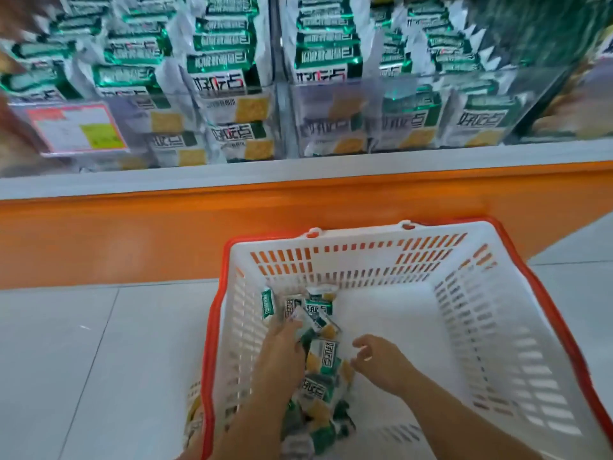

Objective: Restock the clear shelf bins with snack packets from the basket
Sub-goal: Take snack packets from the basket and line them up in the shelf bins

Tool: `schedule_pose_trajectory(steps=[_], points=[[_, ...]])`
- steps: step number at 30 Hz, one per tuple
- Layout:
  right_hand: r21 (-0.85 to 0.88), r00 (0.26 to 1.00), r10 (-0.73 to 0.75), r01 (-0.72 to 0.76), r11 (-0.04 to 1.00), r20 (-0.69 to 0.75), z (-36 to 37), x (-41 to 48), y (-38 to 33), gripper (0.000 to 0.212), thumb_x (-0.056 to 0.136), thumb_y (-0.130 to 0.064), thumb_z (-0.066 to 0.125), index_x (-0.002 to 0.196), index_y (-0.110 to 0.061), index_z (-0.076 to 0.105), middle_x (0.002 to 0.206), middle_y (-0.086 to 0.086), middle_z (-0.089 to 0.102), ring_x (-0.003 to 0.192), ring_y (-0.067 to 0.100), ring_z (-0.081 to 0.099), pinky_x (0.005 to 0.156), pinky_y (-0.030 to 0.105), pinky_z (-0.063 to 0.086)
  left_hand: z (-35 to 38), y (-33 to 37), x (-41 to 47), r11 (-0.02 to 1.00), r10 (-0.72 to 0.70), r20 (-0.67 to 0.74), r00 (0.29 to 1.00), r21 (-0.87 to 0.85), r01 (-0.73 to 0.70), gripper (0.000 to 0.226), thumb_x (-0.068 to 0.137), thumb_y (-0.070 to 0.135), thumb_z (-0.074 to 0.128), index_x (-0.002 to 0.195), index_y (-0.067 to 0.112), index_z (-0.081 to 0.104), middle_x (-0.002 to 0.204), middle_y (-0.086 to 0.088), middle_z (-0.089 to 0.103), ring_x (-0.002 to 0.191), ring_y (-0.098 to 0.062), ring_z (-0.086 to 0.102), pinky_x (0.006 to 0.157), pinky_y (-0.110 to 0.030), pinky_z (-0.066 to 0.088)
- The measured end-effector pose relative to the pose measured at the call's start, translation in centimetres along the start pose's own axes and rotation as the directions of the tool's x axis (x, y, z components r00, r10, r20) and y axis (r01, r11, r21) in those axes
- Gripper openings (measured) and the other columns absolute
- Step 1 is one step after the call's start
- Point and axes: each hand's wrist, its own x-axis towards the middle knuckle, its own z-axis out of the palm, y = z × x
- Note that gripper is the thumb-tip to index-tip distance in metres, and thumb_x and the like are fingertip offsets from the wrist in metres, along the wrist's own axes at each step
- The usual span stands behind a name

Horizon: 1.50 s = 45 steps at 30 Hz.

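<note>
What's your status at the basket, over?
Left grip curled on snack packets in basket. Right grip open, empty. Shelf bins well stocked; nothing in the way.

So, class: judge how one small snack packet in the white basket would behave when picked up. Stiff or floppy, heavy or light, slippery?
Probably light: the snack packets are small and lie loosely heaped in the basket. Likely floppy at the edges, as they look like thin film wrappers. The glossy film may slip, and the cracker pictured suggests breakable contents.

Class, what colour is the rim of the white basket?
Orange-red; the basket rim shows best in the head view.
</note>
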Motion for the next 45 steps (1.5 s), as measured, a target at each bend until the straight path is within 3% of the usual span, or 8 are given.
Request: schedule_pose_trajectory(steps=[7, 11, 18, 21, 25, 32, 39, 45], points=[[0.203, 0.999, 0.039, -0.033, 0.979, -0.024, 4.0, 3.7, -1.9, 0.020, 0.080, -0.020, 0.067, 0.097, -0.017, 0.056, 0.108, 0.016, 0.061, 0.091, 0.025, 0.060, 0.078, 0.032, 0.050, 2.9, -0.3, 1.6, 0.990, -0.040, 0.170, 0.985, 0.140, 0.016, 0.039, 0.095, 0.024, 0.048, 0.134, 0.025, 0.049, 0.153, 0.000, 0.024, 0.135, -0.020, 0.033, 0.108, -0.033, 0.033], [0.281, 0.977, 0.140, -0.091, 0.955, -0.159, 5.1, 3.5, -2.7, 0.054, 0.078, -0.031, 0.071, 0.120, -0.015, 0.041, 0.107, 0.006, 0.062, 0.095, 0.024, 0.061, 0.073, 0.027, 0.045, 2.6, -0.5, 1.5, 0.992, -0.032, 0.200, 0.979, 0.126, 0.007, 0.036, 0.099, 0.026, 0.042, 0.134, 0.026, 0.049, 0.157, 0.004, 0.013, 0.137, -0.021, 0.031, 0.112, -0.034, 0.032], [0.283, 0.968, 0.020, 0.053, 0.958, -0.250, 1.0, 0.0, -3.5, 0.069, 0.073, -0.018, 0.080, 0.126, -0.013, 0.036, 0.097, 0.005, 0.061, 0.089, 0.020, 0.058, 0.077, 0.033, 0.051, -0.6, 1.7, 0.3, 0.996, 0.021, 0.319, 0.948, 0.076, -0.047, 0.019, 0.091, 0.011, 0.048, 0.101, 0.013, 0.063, 0.085, 0.002, 0.058, 0.075, -0.010, 0.056, 0.070, -0.024, 0.049], [0.214, 0.962, -0.109, 0.165, 0.963, -0.249, -2.6, -2.6, -4.8, 0.050, 0.075, -0.016, 0.078, 0.109, -0.019, 0.042, 0.104, 0.006, 0.059, 0.089, 0.021, 0.060, 0.071, 0.033, 0.053, -3.4, 4.8, -0.7, 0.986, 0.089, 0.363, 0.928, 0.102, -0.135, 0.032, 0.095, 0.014, 0.046, 0.125, 0.011, 0.053, 0.117, -0.006, 0.058, 0.102, -0.019, 0.058, 0.074, -0.022, 0.049], [0.066, 0.916, -0.309, 0.336, 0.939, -0.257, -7.9, -6.5, -7.7, 0.031, 0.074, -0.016, 0.078, 0.091, -0.022, 0.053, 0.094, -0.006, 0.060, 0.088, 0.019, 0.060, 0.080, 0.038, 0.054, -8.5, 10.0, -3.0, 0.967, 0.254, 0.190, 0.948, -0.051, -0.249, 0.053, 0.090, 0.025, 0.062, 0.140, 0.024, 0.042, 0.131, 0.005, 0.050, 0.114, -0.018, 0.053, 0.096, -0.029, 0.045], [-0.260, 0.745, -0.605, 0.548, 0.795, -0.280, -16.5, -16.3, -14.8, 0.030, 0.080, -0.010, 0.067, 0.098, -0.027, 0.050, 0.093, -0.013, 0.055, 0.083, -0.002, 0.053, 0.058, 0.007, 0.036, -17.0, 17.7, -7.9, 0.857, 0.515, 0.045, 0.856, -0.009, -0.515, 0.046, 0.085, 0.014, 0.066, 0.128, 0.026, 0.056, 0.103, 0.003, 0.062, 0.087, -0.015, 0.059, 0.072, -0.028, 0.049], [-0.311, 0.593, -0.702, 0.633, 0.709, -0.393, -21.1, -22.3, -18.6, 0.032, 0.082, -0.015, 0.070, 0.097, -0.036, 0.050, 0.110, -0.007, 0.059, 0.091, 0.025, 0.066, 0.079, 0.042, 0.055, -22.9, 21.5, -9.8, 0.774, 0.619, -0.163, 0.769, -0.041, -0.632, 0.037, 0.089, 0.023, 0.064, 0.124, 0.032, 0.053, 0.086, 0.011, 0.052, 0.063, -0.003, 0.050, 0.056, -0.021, 0.039], [-0.338, 0.507, -0.686, 0.615, 0.713, -0.522, -24.3, -21.7, -20.3, 0.024, 0.085, -0.011, 0.067, 0.095, -0.028, 0.054, 0.110, -0.010, 0.057, 0.099, 0.018, 0.057, 0.080, 0.025, 0.043, -25.5, 24.1, -8.5, 0.700, 0.639, -0.307, 0.706, -0.151, -0.698, 0.035, 0.091, 0.017, 0.062, 0.121, 0.033, 0.055, 0.104, 0.014, 0.055, 0.071, 0.000, 0.057, 0.055, -0.010, 0.045]])
